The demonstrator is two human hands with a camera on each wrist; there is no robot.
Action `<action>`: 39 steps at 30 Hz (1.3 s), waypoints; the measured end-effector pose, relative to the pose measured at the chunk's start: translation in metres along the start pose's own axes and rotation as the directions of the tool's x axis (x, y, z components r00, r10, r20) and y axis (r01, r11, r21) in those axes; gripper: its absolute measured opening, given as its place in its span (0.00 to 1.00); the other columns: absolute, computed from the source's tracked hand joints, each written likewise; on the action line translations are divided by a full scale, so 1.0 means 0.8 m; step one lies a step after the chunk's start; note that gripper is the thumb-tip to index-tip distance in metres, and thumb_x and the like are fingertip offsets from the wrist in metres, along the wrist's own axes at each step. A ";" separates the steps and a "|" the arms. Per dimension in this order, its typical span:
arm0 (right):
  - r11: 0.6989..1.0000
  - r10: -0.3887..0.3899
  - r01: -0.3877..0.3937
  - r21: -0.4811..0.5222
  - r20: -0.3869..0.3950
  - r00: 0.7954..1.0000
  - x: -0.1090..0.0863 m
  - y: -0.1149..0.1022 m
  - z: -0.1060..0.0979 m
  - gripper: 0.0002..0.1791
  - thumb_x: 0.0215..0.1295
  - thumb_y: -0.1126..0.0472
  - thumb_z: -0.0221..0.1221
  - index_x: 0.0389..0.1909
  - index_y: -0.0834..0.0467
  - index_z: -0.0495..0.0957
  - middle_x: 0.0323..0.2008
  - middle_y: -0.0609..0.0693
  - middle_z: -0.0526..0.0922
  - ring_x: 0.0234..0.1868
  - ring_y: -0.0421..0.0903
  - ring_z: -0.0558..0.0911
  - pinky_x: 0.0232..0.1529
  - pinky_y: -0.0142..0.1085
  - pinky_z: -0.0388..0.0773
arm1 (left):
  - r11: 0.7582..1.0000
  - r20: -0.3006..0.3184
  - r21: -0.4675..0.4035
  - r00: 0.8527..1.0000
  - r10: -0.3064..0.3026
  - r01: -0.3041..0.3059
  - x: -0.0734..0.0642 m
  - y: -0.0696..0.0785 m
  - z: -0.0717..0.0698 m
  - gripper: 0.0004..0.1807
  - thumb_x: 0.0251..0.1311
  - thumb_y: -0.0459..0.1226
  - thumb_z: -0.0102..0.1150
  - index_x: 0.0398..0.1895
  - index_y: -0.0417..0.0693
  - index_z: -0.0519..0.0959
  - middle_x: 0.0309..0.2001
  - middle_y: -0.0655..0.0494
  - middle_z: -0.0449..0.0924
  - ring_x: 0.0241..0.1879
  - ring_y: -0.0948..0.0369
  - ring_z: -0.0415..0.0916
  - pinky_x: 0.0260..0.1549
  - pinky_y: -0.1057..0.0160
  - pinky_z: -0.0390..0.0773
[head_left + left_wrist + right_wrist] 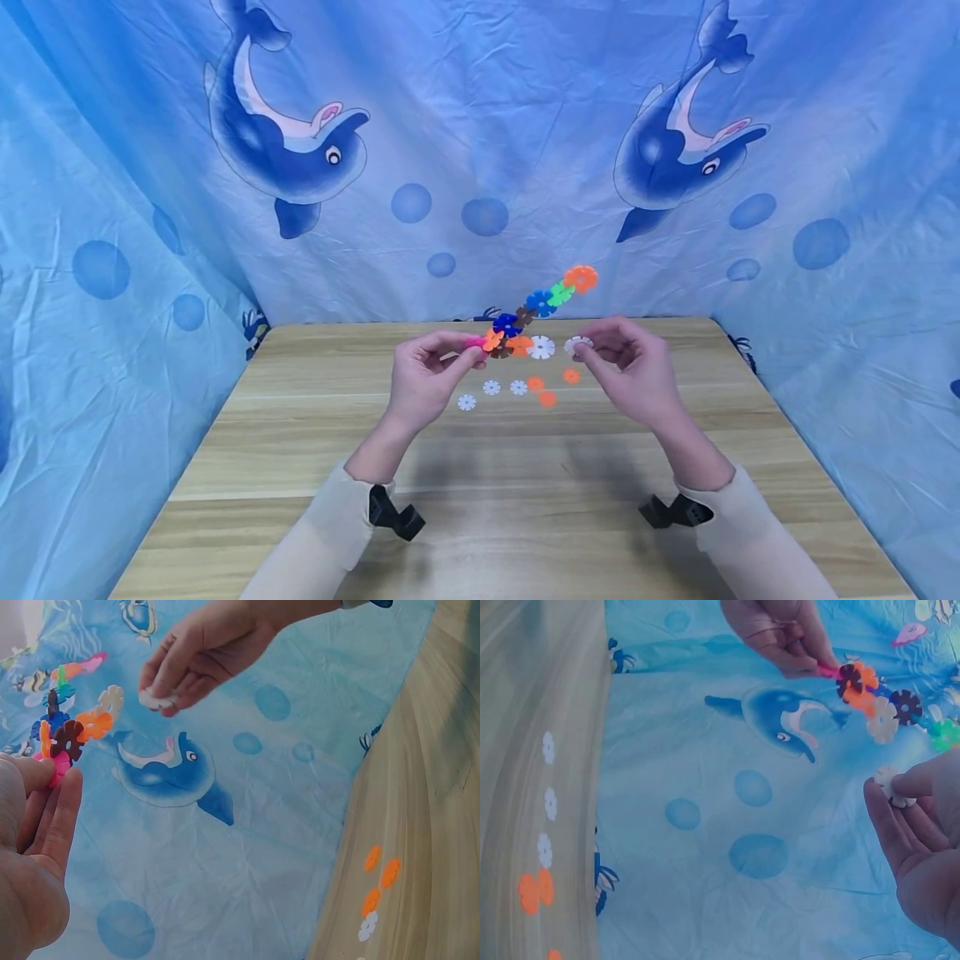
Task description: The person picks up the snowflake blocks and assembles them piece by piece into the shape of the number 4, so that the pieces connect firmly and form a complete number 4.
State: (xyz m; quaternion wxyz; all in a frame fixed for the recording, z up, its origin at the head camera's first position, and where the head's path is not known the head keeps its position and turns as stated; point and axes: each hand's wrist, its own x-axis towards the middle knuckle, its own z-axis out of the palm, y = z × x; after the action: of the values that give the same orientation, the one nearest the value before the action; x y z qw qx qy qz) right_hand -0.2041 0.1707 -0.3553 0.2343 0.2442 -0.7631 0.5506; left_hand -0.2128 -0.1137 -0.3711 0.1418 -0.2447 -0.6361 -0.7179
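Above the table, my left hand (423,379) pinches a pink snowflake disc (58,771) between thumb and fingers. That disc is slotted into a branching chain of plastic snowflake discs (507,325). One branch climbs to the upper right through dark blue, brown, blue and green to an orange disc (581,278). A shorter branch runs by brown and orange to a white end disc (541,347). Across a small gap to the right, my right hand (637,375) holds a loose white snowflake disc (889,780) between thumb and fingers.
Beneath the hands, three white discs (491,387) and three orange discs (547,399) lie on the wood-grain table (480,500). Behind the table's far edge hangs a blue curtain (510,117) printed with dolphins, and it continues along both sides.
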 end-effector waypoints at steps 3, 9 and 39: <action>1.000 -0.023 0.023 0.017 -0.008 1.000 0.000 -0.004 0.000 0.10 0.65 0.78 0.68 0.43 0.65 0.85 0.36 0.60 0.91 0.35 0.36 0.91 0.40 0.30 0.90 | 1.000 -0.003 0.002 1.000 0.001 -0.001 0.000 -0.002 -0.001 0.08 0.65 0.23 0.68 0.45 0.25 0.85 0.40 0.65 0.92 0.34 0.65 0.90 0.42 0.61 0.92; 0.996 -0.073 0.072 0.048 0.024 0.997 0.000 -0.011 0.001 0.10 0.63 0.79 0.67 0.43 0.67 0.84 0.36 0.50 0.91 0.35 0.36 0.91 0.37 0.30 0.90 | 1.000 0.001 -0.004 1.000 0.006 -0.006 0.000 -0.005 0.001 0.08 0.65 0.23 0.67 0.45 0.24 0.85 0.40 0.64 0.92 0.34 0.64 0.90 0.43 0.61 0.92; 0.997 -0.071 0.070 0.026 0.063 0.995 -0.008 -0.010 -0.002 0.10 0.60 0.81 0.69 0.38 0.66 0.87 0.34 0.64 0.91 0.34 0.35 0.92 0.31 0.32 0.90 | 0.998 0.033 0.058 0.999 -0.037 0.035 -0.004 -0.005 0.008 0.07 0.64 0.24 0.70 0.44 0.30 0.88 0.43 0.30 0.88 0.34 0.64 0.91 0.42 0.60 0.92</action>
State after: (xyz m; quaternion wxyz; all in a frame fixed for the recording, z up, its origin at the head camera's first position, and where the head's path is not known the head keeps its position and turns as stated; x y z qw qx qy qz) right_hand -0.1938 0.1710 -0.3532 0.2262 0.2911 -0.7545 0.5430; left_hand -0.2112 -0.1075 -0.3758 0.1247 -0.2412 -0.6633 -0.6973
